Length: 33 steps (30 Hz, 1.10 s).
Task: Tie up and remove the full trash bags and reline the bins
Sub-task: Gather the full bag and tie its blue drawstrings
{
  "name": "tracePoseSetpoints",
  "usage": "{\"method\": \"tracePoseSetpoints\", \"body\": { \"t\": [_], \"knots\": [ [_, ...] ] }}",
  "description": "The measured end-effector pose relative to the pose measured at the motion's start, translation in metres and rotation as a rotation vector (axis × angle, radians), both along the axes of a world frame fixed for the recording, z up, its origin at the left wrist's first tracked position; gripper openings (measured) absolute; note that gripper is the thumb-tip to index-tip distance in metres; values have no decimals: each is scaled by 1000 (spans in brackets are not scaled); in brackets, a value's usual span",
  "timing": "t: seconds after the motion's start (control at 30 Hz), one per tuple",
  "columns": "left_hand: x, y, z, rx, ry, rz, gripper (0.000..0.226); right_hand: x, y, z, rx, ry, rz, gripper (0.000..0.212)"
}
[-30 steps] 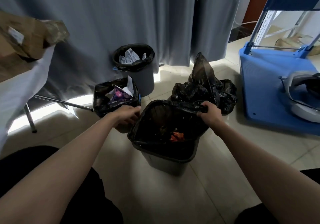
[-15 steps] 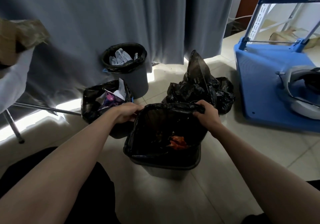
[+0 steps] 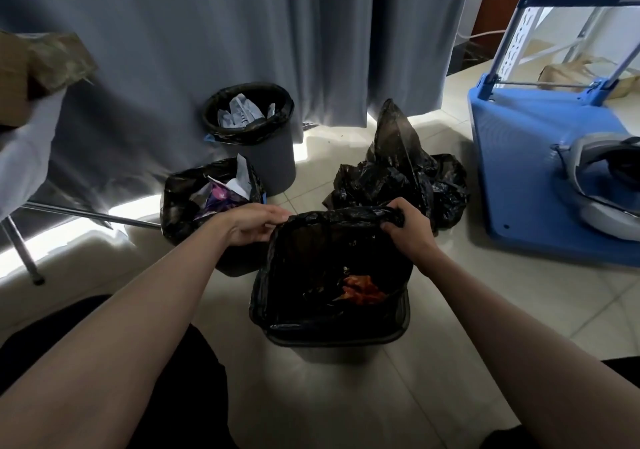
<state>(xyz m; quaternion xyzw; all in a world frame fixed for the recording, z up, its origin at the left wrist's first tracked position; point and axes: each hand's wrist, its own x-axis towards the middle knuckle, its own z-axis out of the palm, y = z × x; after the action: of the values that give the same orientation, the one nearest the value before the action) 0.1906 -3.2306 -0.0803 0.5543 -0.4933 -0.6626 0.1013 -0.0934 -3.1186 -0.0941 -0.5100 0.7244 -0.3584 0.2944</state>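
Note:
A square grey bin (image 3: 337,339) stands on the floor in front of me, lined with a black trash bag (image 3: 294,275) that has orange scraps at the bottom. My left hand (image 3: 254,223) grips the bag's far left corner. My right hand (image 3: 408,228) grips its far right corner, and the far edge is lifted off the rim. Behind to the left stands a second bin with a black bag (image 3: 187,199) full of paper and purple wrappers. Further back, a round grey bin (image 3: 273,161) holds white paper in its black liner.
A heap of loose black bags (image 3: 398,174) lies on the tiles behind the near bin. A blue plastic platform (image 3: 526,157) with a grey headset on it stands at the right. Grey curtains hang behind. A metal-legged table with a brown box is at the left.
Both hands have drawn the bag's far edge up and inward off the bin's rim. The view has shifted slightly to the right.

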Motion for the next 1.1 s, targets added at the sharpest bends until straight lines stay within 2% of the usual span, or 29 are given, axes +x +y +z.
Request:
{"method": "tracePoseSetpoints", "body": {
  "t": [0.1,0.2,0.47,0.53,0.67,0.8,0.87,0.97,1.03,1.1],
  "knots": [
    [6,-4,1,18,-16,-37,28,0,0,1,0,2,12,11],
    [9,-6,5,-79,-127,-41,24,1,-2,0,-1,7,19,11],
    [-6,3,19,-765,-482,-96,2,7,-6,-2,20,102,-61,14],
    [-9,7,24,-774,-459,-94,7,8,-7,-2,41,129,-88,14],
    [-7,7,32,-658,-471,-139,28,7,-8,-1,55,150,-113,14],
    [-11,6,34,-633,-564,-262,15,7,-7,0,67,139,-125,12],
    [-12,4,36,-735,-575,-226,20,7,-5,2,55,151,-135,12],
    [-12,2,38,-933,-535,-38,18,6,-3,5,27,208,-213,9],
    [-11,5,37,-983,-498,-12,14,5,-2,8,16,221,-238,11],
    [-10,8,33,-948,-468,-7,21,5,-2,12,8,193,-214,11]
  ]
}}
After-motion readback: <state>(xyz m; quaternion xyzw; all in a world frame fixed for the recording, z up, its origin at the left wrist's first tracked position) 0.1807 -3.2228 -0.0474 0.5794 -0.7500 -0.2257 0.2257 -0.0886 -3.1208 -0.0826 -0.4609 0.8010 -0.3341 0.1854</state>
